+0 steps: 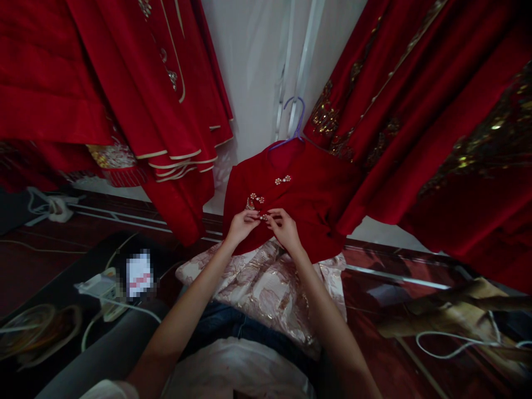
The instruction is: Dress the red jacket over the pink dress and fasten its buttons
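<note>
A red jacket [316, 183] hangs in front of me on a purple hanger [297, 128]. Jewelled, flower-shaped clasps [283, 180] run down its front. At the lowest clasp [263, 218], my left hand [243, 226] pinches one end with thumb and fingertips. From the other side my right hand [284, 227] pinches the same clasp, its fingers curled. The fingertips partly hide it, so whether it is fastened cannot be made out. Below the jacket, a pale pink brocade fabric [270, 288] with a shiny pattern spreads over my lap.
Red garments with cream piping [166, 111] hang at the left; gold-sequinned red garments [374, 111] hang at the right. A dark surface at the lower left bears a blurred-out lit screen [140, 275] and cables. Brown packaging [457, 310] with a white cord lies lower right.
</note>
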A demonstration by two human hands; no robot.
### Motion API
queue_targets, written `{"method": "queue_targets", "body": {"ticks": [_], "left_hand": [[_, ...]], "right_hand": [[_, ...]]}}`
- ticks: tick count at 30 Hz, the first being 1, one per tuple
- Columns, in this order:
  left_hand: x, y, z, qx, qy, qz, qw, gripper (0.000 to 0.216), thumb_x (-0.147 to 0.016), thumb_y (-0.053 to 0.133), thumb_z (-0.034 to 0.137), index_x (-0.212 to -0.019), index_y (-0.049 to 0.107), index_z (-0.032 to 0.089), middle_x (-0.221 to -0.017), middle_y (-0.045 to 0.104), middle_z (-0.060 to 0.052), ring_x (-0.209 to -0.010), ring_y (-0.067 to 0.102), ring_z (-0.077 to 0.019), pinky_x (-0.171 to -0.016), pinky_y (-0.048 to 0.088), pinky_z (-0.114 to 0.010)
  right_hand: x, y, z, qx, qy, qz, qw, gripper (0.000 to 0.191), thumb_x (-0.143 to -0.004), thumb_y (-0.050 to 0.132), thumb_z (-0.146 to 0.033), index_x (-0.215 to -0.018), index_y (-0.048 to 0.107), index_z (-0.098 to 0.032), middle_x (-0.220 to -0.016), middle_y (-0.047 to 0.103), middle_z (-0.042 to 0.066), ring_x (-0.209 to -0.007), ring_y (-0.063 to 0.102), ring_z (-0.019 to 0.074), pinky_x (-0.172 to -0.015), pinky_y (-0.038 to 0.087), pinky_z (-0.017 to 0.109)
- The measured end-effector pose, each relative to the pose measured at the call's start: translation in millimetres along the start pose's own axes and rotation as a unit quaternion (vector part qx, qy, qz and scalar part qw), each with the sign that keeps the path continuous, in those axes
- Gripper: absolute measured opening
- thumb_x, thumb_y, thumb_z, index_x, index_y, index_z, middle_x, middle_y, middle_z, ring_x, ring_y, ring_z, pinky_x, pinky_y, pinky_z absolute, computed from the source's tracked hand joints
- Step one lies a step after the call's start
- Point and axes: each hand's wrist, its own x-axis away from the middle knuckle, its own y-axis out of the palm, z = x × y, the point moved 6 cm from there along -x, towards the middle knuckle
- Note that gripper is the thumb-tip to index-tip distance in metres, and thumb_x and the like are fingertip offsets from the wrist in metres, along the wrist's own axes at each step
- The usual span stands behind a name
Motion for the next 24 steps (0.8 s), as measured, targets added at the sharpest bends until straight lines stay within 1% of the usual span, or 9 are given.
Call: {"method": "queue_targets", "body": {"ticks": [2,4,7,10,13,16,18,21,24], "left_hand": [[1.0,-3.7,7.2,-0.022,0.02,0.02,0.999,0.035,-0.063,0.076,0.015,-0.096,0.068,0.017,-0.086,0.069,-0.004,-0.068,0.062,-0.0107,-0.068,0.052,-0.025],[3.3,-4.8,13.4,-0.055,0.045,0.026,0.997,0.032,-0.065,0.075,0.016,-0.096,0.068,0.018,-0.088,0.068,-0.004,-0.069,0.06,-0.0099,-0.067,0.051,-0.023],[8.0,-2.2,16.1,-0.109,0.072,0.01,0.991,0.024,-0.068,0.073,0.017,-0.092,0.069,0.019,-0.09,0.066,-0.004,-0.069,0.058,-0.0102,-0.064,0.05,-0.023],[12.3,1.4,12.8,-0.159,0.09,-0.009,0.983,0.025,-0.07,0.072,0.019,-0.095,0.067,0.019,-0.092,0.063,-0.004,-0.069,0.058,-0.0106,-0.062,0.05,-0.023],[14.4,5.8,9.3,-0.217,0.11,-0.037,0.969,0.026,-0.077,0.068,0.023,-0.102,0.066,0.02,-0.096,0.06,-0.005,-0.072,0.058,-0.0117,-0.062,0.05,-0.024],[13.2,7.6,12.2,-0.271,0.141,-0.048,0.951,0.026,-0.083,0.063,0.026,-0.108,0.066,0.021,-0.096,0.059,-0.005,-0.076,0.058,-0.0138,-0.069,0.051,-0.028],[11.6,7.9,19.8,-0.304,0.173,-0.052,0.935,0.023,-0.084,0.062,0.027,-0.106,0.066,0.022,-0.095,0.059,-0.005,-0.082,0.058,-0.0164,-0.077,0.051,-0.032],[9.4,7.8,36.8,-0.341,0.228,-0.065,0.909,0.018,-0.085,0.062,0.027,-0.101,0.066,0.021,-0.101,0.06,-0.007,-0.096,0.056,-0.0208,-0.088,0.048,-0.037],[8.4,11.2,50.3,-0.348,0.275,-0.121,0.888,0.011,-0.088,0.058,0.026,-0.097,0.063,0.022,-0.106,0.063,-0.006,-0.104,0.056,-0.0204,-0.098,0.043,-0.04]], "right_hand": [[1.1,-14.3,-5.2,-0.052,0.032,-0.006,0.998,0.034,-0.083,0.059,-0.049,-0.1,0.058,-0.02,-0.097,0.063,0.005,-0.073,0.068,0.0138,-0.061,0.061,0.028],[1.4,-33.0,-16.3,-0.082,0.035,0.012,0.996,0.036,-0.08,0.062,-0.052,-0.097,0.058,-0.02,-0.097,0.064,0.004,-0.073,0.069,0.014,-0.062,0.061,0.028],[2.0,-57.7,-34.1,-0.096,0.025,0.032,0.995,0.037,-0.079,0.064,-0.053,-0.095,0.059,-0.02,-0.097,0.066,0.005,-0.074,0.07,0.0143,-0.063,0.061,0.027],[3.9,-71.3,-45.1,-0.092,0.026,0.024,0.995,0.037,-0.078,0.066,-0.051,-0.095,0.061,-0.019,-0.095,0.067,0.006,-0.074,0.069,0.0144,-0.063,0.06,0.026],[6.1,-79.2,-50.0,-0.094,0.025,0.032,0.995,0.035,-0.077,0.068,-0.049,-0.095,0.061,-0.019,-0.091,0.068,0.006,-0.073,0.069,0.0142,-0.063,0.059,0.026],[7.5,-81.1,-52.3,-0.094,0.021,0.029,0.995,0.033,-0.078,0.067,-0.047,-0.095,0.061,-0.019,-0.088,0.068,0.005,-0.073,0.069,0.0136,-0.063,0.058,0.025],[8.3,-80.3,-54.1,-0.09,0.017,0.019,0.996,0.032,-0.079,0.066,-0.047,-0.096,0.061,-0.019,-0.087,0.068,0.005,-0.073,0.069,0.0138,-0.063,0.058,0.025],[9.6,-78.1,-57.5,-0.083,0.01,0.001,0.997,0.032,-0.081,0.065,-0.047,-0.095,0.06,-0.02,-0.086,0.068,0.005,-0.075,0.068,0.0145,-0.064,0.058,0.026],[10.3,-76.8,-59.5,-0.084,0.008,-0.01,0.996,0.031,-0.081,0.065,-0.048,-0.095,0.06,-0.02,-0.084,0.068,0.004,-0.075,0.068,0.0146,-0.065,0.058,0.027]]}}
